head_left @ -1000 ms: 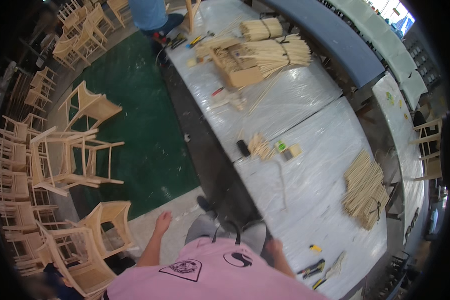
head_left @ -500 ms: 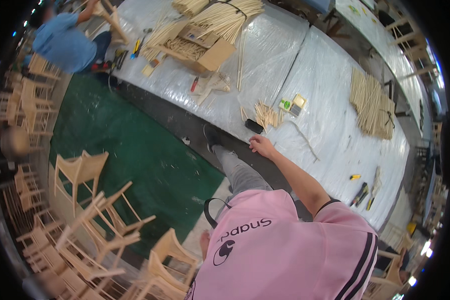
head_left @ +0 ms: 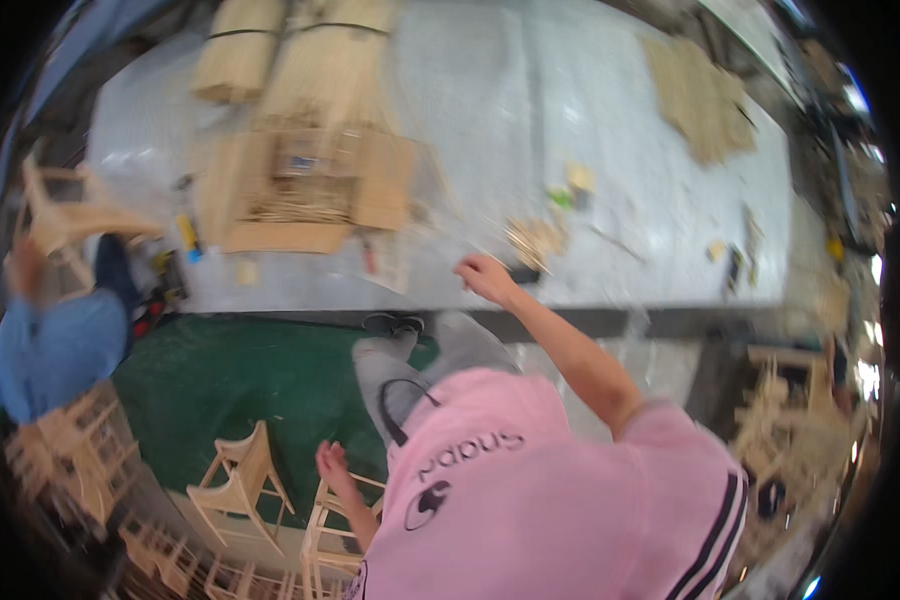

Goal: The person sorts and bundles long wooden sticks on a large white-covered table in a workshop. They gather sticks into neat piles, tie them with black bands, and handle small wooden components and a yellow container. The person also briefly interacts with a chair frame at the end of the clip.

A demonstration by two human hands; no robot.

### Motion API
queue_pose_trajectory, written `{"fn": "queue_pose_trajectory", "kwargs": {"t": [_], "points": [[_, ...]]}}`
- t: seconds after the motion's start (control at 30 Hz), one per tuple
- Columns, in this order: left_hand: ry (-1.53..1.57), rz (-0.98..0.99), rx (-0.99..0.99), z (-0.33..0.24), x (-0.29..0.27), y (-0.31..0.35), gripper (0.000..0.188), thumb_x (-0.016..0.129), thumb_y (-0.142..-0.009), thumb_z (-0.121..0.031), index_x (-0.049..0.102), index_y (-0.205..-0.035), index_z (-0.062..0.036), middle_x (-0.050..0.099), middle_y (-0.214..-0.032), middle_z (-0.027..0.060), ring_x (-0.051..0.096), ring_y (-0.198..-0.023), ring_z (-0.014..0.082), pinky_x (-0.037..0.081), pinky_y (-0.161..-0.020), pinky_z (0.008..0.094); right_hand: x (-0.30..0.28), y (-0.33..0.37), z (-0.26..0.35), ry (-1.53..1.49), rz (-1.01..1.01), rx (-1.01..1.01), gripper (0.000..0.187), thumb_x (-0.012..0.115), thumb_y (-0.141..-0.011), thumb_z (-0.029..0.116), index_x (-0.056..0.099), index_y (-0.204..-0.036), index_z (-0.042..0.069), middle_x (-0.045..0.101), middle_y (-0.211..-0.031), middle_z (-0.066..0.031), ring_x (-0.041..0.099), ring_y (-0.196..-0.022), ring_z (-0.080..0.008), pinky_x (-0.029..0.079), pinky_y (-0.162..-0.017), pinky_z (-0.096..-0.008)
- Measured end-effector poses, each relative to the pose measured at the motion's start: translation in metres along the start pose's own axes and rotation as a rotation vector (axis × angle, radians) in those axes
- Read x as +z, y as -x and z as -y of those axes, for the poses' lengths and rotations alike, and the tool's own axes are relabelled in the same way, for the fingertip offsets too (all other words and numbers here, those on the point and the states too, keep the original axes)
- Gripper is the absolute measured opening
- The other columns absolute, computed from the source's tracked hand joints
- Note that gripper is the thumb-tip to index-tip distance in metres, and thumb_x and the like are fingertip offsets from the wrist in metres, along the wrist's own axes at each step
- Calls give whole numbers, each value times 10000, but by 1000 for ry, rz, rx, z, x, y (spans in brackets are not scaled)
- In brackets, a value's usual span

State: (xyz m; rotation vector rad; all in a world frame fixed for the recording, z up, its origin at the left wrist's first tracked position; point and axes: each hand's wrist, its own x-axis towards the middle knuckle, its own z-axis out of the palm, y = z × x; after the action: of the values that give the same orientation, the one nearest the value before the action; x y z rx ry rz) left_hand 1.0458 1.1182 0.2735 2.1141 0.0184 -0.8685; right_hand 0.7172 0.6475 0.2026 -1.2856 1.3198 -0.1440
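My right hand (head_left: 485,278) hovers over the near edge of the plastic-covered table (head_left: 470,150), its fingers loosely bent and slightly apart with nothing seen in them. Just beside it lie a dark object (head_left: 523,274) and a loose pile of short wooden sticks (head_left: 536,240). Low at my left side, my left hand (head_left: 334,466) hangs with fingers apart and holds nothing that I can see. A pale wooden chair frame (head_left: 325,535) stands under that forearm. Motion blurs both hands somewhat.
An opened cardboard box (head_left: 380,185) of sticks sits on the table, with stick bundles (head_left: 235,50) behind. Another bundle (head_left: 698,100) lies at far right. A person in blue (head_left: 55,335) handles a chair frame (head_left: 90,217) at left. Chair frames (head_left: 242,480) stand on the green floor covering (head_left: 200,380).
My view has swung left, bringing the box and the other person's chair frame more fully into sight. My left hand has come out from beside my shirt. My right hand remains near the table edge.
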Motion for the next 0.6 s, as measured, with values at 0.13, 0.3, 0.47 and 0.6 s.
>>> {"fn": "queue_pose_trajectory", "kwargs": {"t": [0.13, 0.3, 0.47, 0.6], "points": [[-166, 53, 418, -248, 41, -128, 315, 486, -1126, -203, 646, -1314, -7, 718, -1113, 97, 677, -1035, 183, 532, -941, 319, 24, -50, 173, -449, 121, 3, 300, 581, -1067, 285, 695, -1211, 49, 732, -934, -18, 669, -812, -130, 524, -736, -302], [-151, 290, 572, -413, 123, -267, 284, 509, -1106, -154, 681, -1265, 7, 735, -1091, 93, 668, -1062, 169, 513, -999, 329, 78, -195, 354, -633, 126, -182, 506, 597, -1066, 366, 555, -1444, 32, 664, -1304, -112, 632, -1195, -192, 507, -981, -347], [-358, 456, 960, -530, 247, -448, 270, 534, -1051, -106, 692, -1240, 6, 734, -1192, 175, 683, -1155, 333, 501, -1026, 400, 124, -440, 435, -422, -6, -68, 874, 736, -949, 500, 424, -1540, -63, 520, -1535, -213, 517, -1408, -339, 446, -1122, -431], [-442, 447, 1359, -620, 378, -607, 318, 522, -1064, -186, 660, -1295, -17, 668, -1282, 195, 604, -1233, 378, 447, -1093, 435, 141, -600, 449, -384, -207, 13, 1275, 841, -792, 612, 189, -1612, -114, 418, -1576, -301, 466, -1446, -395, 432, -1158, -465]]}}
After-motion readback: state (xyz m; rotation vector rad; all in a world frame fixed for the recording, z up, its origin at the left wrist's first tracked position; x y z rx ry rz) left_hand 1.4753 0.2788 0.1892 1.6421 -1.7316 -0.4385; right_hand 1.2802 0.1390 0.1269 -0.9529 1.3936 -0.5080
